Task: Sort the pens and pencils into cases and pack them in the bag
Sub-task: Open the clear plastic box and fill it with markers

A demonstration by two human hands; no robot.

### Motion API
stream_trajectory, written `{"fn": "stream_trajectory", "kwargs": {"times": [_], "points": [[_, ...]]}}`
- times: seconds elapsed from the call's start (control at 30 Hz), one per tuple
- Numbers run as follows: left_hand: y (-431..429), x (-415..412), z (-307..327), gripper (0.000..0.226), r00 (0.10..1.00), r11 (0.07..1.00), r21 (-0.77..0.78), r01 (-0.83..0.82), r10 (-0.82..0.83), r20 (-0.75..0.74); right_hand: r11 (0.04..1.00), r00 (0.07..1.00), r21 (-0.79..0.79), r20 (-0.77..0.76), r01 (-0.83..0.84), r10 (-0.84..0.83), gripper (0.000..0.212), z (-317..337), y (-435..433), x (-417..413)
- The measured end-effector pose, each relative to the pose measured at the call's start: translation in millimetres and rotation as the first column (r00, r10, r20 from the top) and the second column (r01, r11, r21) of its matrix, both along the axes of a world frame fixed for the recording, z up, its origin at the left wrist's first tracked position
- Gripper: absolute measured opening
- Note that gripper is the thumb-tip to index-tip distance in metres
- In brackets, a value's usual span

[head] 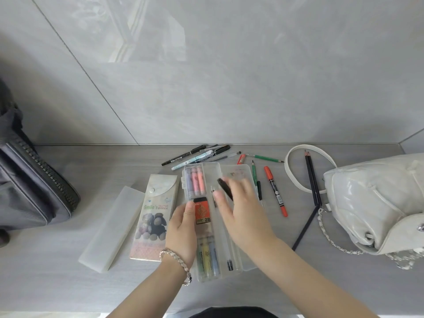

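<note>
Desk [68, 294] meets wall [206, 88]; right hand [243, 210] holds pen [226, 189] above clear case [221, 244].

Pens [197, 154] lie behind the compartment case [212, 173], pouch [152, 216] left, handbag [371, 203] right.

1. The left hand [181, 228], a bracelet [176, 260] at its wrist, grips the left edge of the open clear case [212, 177], with its thumb beside a 2B lead box [203, 211].
2. The right hand [241, 207], blurred, pinches a black pen [226, 189] over the case's long compartment.
3. Highlighters [196, 182] lie in the case just beyond the left thumb.
4. Left of the left hand lie a printed case [153, 216] and a frosted case [112, 228], with a grey bag [34, 184] farther out.
5. Beyond both hands lies a heap of pens [199, 154].
6. Right of the right hand, on the surface [68, 283], are green pencils [263, 158], an orange marker [275, 191], dark pencils [311, 177] and a white bag [376, 203].
</note>
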State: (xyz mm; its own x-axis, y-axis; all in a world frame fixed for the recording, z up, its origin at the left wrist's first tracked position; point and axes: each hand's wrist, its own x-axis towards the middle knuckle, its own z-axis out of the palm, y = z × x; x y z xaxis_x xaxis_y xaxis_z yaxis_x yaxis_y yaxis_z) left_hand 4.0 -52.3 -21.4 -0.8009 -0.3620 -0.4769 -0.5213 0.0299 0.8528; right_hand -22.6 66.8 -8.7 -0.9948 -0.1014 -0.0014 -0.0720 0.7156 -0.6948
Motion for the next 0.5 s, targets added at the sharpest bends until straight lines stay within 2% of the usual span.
{"fn": "stream_trajectory", "kwargs": {"times": [0.07, 0.1, 0.17, 0.23, 0.27, 0.3, 0.37, 0.43, 0.5], "points": [[-2.3, -0.7, 1.7, 0.03, 1.0, 1.0, -0.023, -0.018, 0.018, -0.002, 0.963, 0.996, -0.256, 0.059, 0.083, -0.07, 0.038, 3.8, 4.0, -5.4], [-3.1, -0.7, 1.9, 0.032, 1.0, 0.999, -0.033, -0.02, 0.02, -0.005, 0.906, 0.99, -0.403, 0.098, 0.129, -0.098, 0.038, 6.8, 4.2, -9.4], [-3.9, -0.4, 2.4, 0.033, 1.0, 0.999, -0.048, -0.004, 0.004, -0.002, 0.723, 0.98, -0.667, 0.183, 0.181, -0.076, 0.042, 11.2, 2.8, -14.3], [-3.0, 0.6, 4.7, 0.031, 1.0, 0.997, -0.07, 0.017, -0.017, 0.007, 0.596, 0.975, -0.781, 0.223, 0.187, -0.014, 0.045, 11.4, -1.6, -13.8], [-2.1, 1.1, 5.9, 0.029, 1.0, 0.998, -0.066, 0.024, -0.023, 0.003, 0.581, 0.975, -0.795, 0.22, 0.171, 0.014, 0.044, 9.9, -4.8, -11.8], [-1.1, 1.7, 6.5, 0.027, 1.0, 0.998, -0.061, 0.027, -0.027, -0.003, 0.602, 0.979, -0.786, 0.203, 0.142, 0.035, 0.042, 8.0, -8.2, -7.5], [1.0, 1.8, 9.2, 0.026, 0.999, 0.998, -0.047, 0.035, -0.036, -0.016, 0.746, 0.993, -0.665, 0.108, 0.033, 0.053, 0.034, -2.7, -13.9, 1.2], [3.3, 1.5, 11.1, 0.026, 0.999, 0.998, -0.038, 0.046, -0.047, -0.024, 0.909, 0.997, -0.411, -0.043, -0.07, 0.057, 0.024, -13.7, -15.6, 7.1], [3.4, 1.9, 10.3, 0.021, 0.997, 0.996, -0.056, 0.07, -0.072, -0.027, 0.986, 0.981, -0.129, -0.178, -0.103, 0.08, 0.031, -23.3, -13.6, 9.4]]}}
